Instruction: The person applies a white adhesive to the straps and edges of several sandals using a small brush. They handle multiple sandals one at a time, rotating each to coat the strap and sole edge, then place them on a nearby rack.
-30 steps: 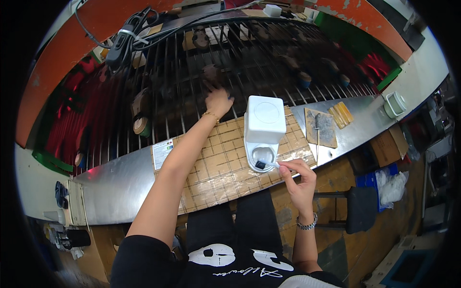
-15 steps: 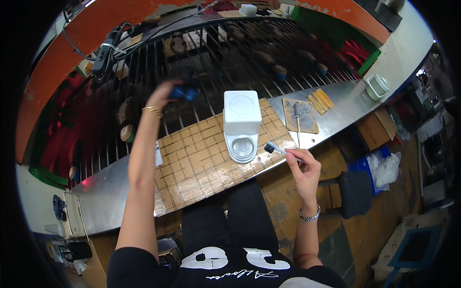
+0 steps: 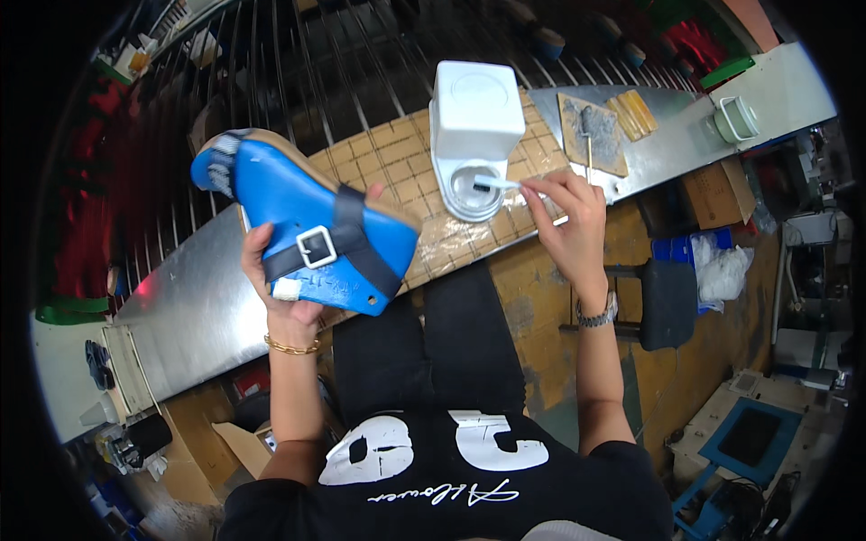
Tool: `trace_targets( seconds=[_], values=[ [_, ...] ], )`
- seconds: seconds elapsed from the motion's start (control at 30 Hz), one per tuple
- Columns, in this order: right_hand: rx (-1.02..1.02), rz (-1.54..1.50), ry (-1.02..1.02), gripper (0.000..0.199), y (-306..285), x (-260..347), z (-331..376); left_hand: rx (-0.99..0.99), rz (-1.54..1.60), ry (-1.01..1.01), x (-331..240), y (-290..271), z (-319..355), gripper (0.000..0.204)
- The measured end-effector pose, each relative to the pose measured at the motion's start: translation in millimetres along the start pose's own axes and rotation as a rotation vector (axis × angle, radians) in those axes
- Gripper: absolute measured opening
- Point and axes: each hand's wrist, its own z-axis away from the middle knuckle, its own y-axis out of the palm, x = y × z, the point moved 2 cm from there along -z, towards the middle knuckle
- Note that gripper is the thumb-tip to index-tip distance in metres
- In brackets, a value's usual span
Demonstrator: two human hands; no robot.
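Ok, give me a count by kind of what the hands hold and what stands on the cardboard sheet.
Blue shoe last with buckled sandal straps, in the left hand: 1
Dark-tipped brush, in the right hand: 1
White dispenser with round cup, on the cardboard sheet: 1
Total: 3

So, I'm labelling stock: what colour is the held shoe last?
The shoe last is blue: head view.
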Motion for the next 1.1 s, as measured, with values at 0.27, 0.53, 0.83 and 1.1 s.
trace_targets(
  seconds=[0.27,0.53,0.83,1.1],
  values=[
    [-0.009,0.076,-0.059,0.011,7.1,6.5,-4.0,0.33,-0.374,0.197,-15.3,-12.0,45.4,0.079],
    [0.036,-0.067,0.134,0.015,3.7,8.0,6.7,0.029,-0.767,0.691,-19.1,24.5,68.7,0.077],
    [0.274,-0.566,0.5,0.021,8.5,-20.7,7.4,-0.097,-1.377,0.723,33.6,27.7,72.4,0.102],
    [-0.404,-0.244,-0.313,0.022,-69.8,75.7,-32.2,0.16,-1.395,1.201,71.3,7.9,51.4,0.082]
  ],
)
